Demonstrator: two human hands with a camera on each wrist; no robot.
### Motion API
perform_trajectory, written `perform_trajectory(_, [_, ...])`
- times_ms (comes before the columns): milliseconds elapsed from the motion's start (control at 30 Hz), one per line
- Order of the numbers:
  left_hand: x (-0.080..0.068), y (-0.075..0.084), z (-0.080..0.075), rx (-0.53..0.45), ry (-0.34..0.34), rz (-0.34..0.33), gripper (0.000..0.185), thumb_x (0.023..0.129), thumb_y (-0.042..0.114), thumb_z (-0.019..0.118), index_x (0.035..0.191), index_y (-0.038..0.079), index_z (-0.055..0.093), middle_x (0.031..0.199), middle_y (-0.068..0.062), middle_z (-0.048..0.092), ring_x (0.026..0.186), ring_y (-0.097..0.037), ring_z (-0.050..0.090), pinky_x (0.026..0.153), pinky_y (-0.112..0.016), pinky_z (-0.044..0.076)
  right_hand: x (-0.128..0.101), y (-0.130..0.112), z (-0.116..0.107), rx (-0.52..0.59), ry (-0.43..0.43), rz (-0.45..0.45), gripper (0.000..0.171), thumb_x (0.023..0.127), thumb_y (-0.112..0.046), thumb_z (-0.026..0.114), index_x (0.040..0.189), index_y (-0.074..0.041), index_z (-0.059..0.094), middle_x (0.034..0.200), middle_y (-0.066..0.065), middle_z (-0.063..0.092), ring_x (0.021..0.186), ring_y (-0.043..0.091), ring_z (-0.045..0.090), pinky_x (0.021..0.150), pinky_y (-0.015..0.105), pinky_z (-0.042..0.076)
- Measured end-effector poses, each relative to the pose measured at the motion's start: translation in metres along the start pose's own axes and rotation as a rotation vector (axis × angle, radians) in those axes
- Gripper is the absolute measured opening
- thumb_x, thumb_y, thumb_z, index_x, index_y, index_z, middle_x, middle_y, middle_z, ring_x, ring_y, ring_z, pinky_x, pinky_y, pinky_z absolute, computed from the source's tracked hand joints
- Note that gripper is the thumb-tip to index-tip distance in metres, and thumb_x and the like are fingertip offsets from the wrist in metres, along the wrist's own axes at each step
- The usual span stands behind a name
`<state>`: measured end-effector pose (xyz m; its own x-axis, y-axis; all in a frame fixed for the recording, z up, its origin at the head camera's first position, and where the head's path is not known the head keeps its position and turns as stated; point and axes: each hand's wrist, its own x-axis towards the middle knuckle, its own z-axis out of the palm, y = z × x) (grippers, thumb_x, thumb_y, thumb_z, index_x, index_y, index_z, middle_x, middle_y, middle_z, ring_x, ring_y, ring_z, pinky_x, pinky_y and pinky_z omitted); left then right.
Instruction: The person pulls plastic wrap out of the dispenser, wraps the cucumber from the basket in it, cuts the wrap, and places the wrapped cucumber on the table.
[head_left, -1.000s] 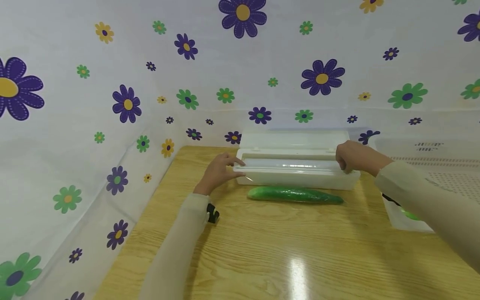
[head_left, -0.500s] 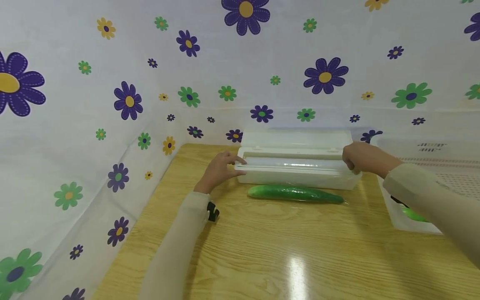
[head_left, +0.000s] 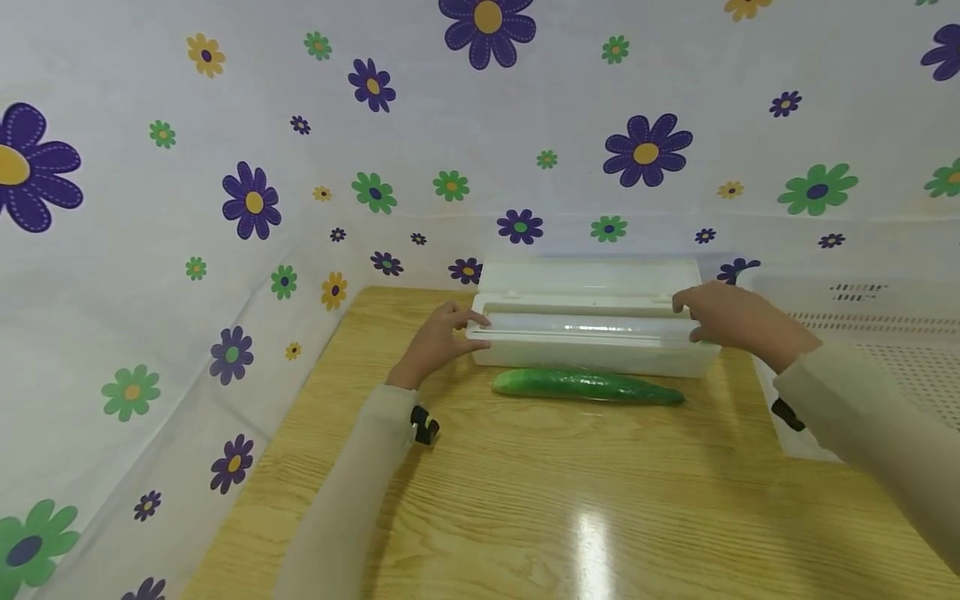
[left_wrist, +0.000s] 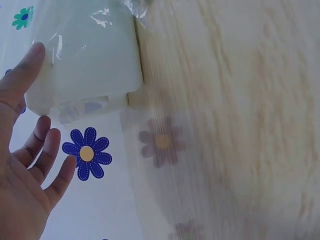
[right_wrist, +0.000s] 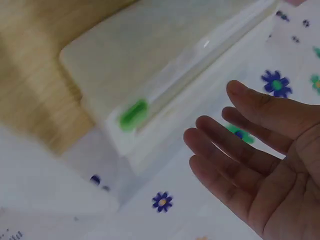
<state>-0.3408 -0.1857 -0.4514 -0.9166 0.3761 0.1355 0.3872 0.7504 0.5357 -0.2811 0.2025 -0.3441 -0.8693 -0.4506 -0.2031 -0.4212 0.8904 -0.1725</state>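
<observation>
A long white cling-film dispenser box (head_left: 592,333) lies across the far side of the wooden table (head_left: 562,500), its lid tipped up at the back. A film-wrapped cucumber (head_left: 587,386) lies just in front of it. My left hand (head_left: 450,333) rests at the box's left end with straight fingers; in the left wrist view the thumb of that hand (left_wrist: 25,170) touches the box (left_wrist: 90,55). My right hand (head_left: 701,317) hovers at the right end. The right wrist view shows this hand (right_wrist: 260,160) spread and off the box (right_wrist: 140,60), near a green slider (right_wrist: 134,114).
A white perforated basket (head_left: 862,333) stands at the right edge of the table. Flower-print cloth walls (head_left: 225,208) close in the left and back sides. The near half of the table shows bare wood with a light glare.
My right hand has let go of the box's right end and lifted slightly with fingers spread. The left hand and the cucumber have stayed put.
</observation>
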Motion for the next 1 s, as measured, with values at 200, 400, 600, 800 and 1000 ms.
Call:
perform_trajectory(200, [0.003,0.002,0.001,-0.045,0.007,-0.011,0.036,0.081,0.03,0.073,0.114,0.017,0.067,0.095,-0.006,0.046,0.092,-0.022,0.047,0.08,-0.033,0.044,-0.009,-0.053,0.045,-0.01,0.206,-0.112,0.025,0.08,-0.008,0.072,0.101,0.002,0.065,0.094,0.016,0.068,0.081,0.026,0.066,0.072,0.039,0.055])
perform_trajectory(400, [0.001,0.003,0.002,-0.071,0.003,-0.02,0.036,0.081,0.029,0.074,0.114,0.016,0.066,0.096,-0.007,0.046,0.092,-0.022,0.046,0.081,-0.034,0.044,0.004,-0.068,0.111,-0.344,0.484,-0.274,0.026,0.075,-0.002,0.076,0.096,0.004,0.063,0.089,0.015,0.062,0.076,0.025,0.063,0.061,0.03,0.055])
perform_trajectory(600, [-0.001,0.001,0.006,-0.076,0.015,-0.022,0.036,0.081,0.029,0.074,0.114,0.017,0.066,0.095,-0.006,0.044,0.089,-0.021,0.043,0.076,-0.031,0.04,0.02,-0.067,0.132,-0.556,0.567,-0.304,0.028,0.075,-0.001,0.075,0.099,0.004,0.061,0.091,0.014,0.061,0.079,0.024,0.062,0.063,0.028,0.055])
perform_trajectory(800, [-0.003,0.005,0.011,-0.083,0.065,-0.012,0.063,0.079,0.028,0.075,0.136,0.025,0.048,0.097,-0.006,0.044,0.084,-0.019,0.042,0.069,-0.028,0.04,0.024,-0.064,0.135,-0.585,0.582,-0.336,0.025,0.076,0.001,0.074,0.096,0.003,0.058,0.086,0.013,0.059,0.075,0.023,0.06,0.063,0.028,0.054])
perform_trajectory(1000, [-0.014,0.014,0.009,-0.05,0.068,0.03,0.077,0.078,0.023,0.077,0.143,0.027,0.036,0.098,-0.007,0.044,0.083,-0.019,0.041,0.066,-0.029,0.04,0.01,-0.074,0.137,-0.526,0.593,-0.37,0.021,0.076,0.003,0.072,0.092,0.003,0.058,0.087,0.013,0.063,0.075,0.023,0.062,0.061,0.027,0.054])
